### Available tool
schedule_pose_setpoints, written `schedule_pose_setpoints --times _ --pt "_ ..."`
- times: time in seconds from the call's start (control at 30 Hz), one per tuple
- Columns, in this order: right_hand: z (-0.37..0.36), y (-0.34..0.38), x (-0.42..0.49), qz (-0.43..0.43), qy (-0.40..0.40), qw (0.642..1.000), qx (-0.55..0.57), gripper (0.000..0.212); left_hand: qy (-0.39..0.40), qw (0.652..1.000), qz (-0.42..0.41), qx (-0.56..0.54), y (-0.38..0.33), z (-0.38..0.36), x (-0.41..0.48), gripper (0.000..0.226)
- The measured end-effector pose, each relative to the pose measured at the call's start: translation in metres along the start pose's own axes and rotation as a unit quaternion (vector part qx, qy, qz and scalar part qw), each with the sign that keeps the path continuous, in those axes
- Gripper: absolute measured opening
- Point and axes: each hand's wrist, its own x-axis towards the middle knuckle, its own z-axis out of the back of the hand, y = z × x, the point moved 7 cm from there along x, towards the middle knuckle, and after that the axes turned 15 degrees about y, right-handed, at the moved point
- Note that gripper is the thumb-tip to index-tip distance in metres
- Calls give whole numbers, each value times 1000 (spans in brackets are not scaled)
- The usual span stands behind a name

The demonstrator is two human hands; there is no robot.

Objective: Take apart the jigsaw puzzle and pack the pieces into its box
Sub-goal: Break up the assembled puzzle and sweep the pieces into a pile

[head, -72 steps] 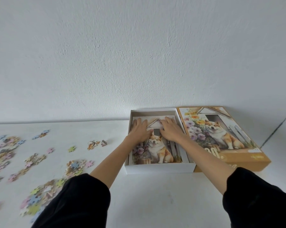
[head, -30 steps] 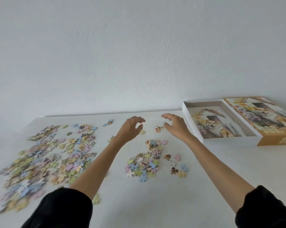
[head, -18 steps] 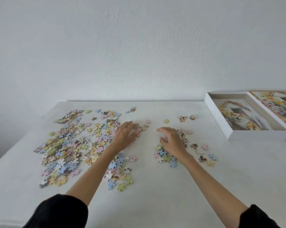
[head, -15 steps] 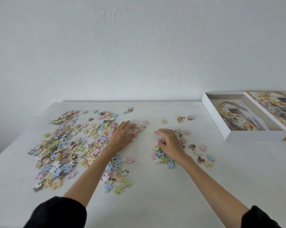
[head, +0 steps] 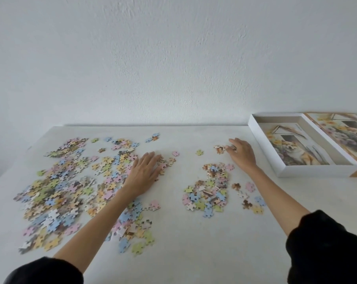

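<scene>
Loose pastel puzzle pieces lie scattered over the white table: a big spread (head: pixel 66 185) at the left and a smaller heap (head: pixel 210 191) in the middle. My left hand (head: pixel 143 173) lies flat with straight fingers on pieces at the big spread's right edge. My right hand (head: pixel 242 153) reaches to a tiny cluster of pieces (head: pixel 219 149) at the far right, fingertips touching it. The open white box (head: pixel 315 171) stands at the right with a dog picture sheet inside. Its lid (head: pixel 345 132) lies beside it.
A white wall rises right behind the table's far edge. The table's left corner (head: pixel 50 130) is near the big spread. Single pieces (head: pixel 199 152) lie between the two hands. Black sleeves cover both forearms near the camera.
Both hands left the box and came to the table's pieces. In the last half second my right hand moved from the middle heap to the small far cluster; my left hand stayed flat.
</scene>
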Motion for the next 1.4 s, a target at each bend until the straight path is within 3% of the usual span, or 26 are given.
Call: schedule_pose_setpoints --times 0.17,0.37,0.5,0.63,0.77,0.87,0.93,1.0,1.13,1.27,1.4 --pt "-24 31 -7 68 43 997 -1 43 10 1000 4 17 -1 -1 0 84" --pt "-60 74 -29 115 78 990 -32 45 9 1000 -5 15 -4 1 0 52" --pt "-78 95 -42 134 93 986 -35 43 7 1000 -9 17 -5 1 -1 48" --pt "-79 103 -58 143 94 984 50 39 -1 1000 -12 22 -4 2 -2 53" --pt "-42 75 -83 108 -11 989 97 35 6 999 -10 31 -6 1 -2 50" --pt "-17 25 -118 37 -98 991 87 33 8 999 -9 40 -8 2 -3 50" --pt "-11 -3 -145 -19 -126 986 111 43 7 999 -9 45 -8 2 -2 50" --pt "-16 -13 -165 -51 -123 983 125 53 4 999 -8 53 -7 2 -2 50" --pt "-41 12 -171 -57 -94 989 95 44 5 998 -12 57 -7 1 -1 50" --pt "-78 54 -158 -48 -37 998 10 64 2 998 -11 62 -7 1 -2 50" --pt "-98 81 -145 -56 -29 997 -44 69 3 999 -15 51 -9 2 -3 49"
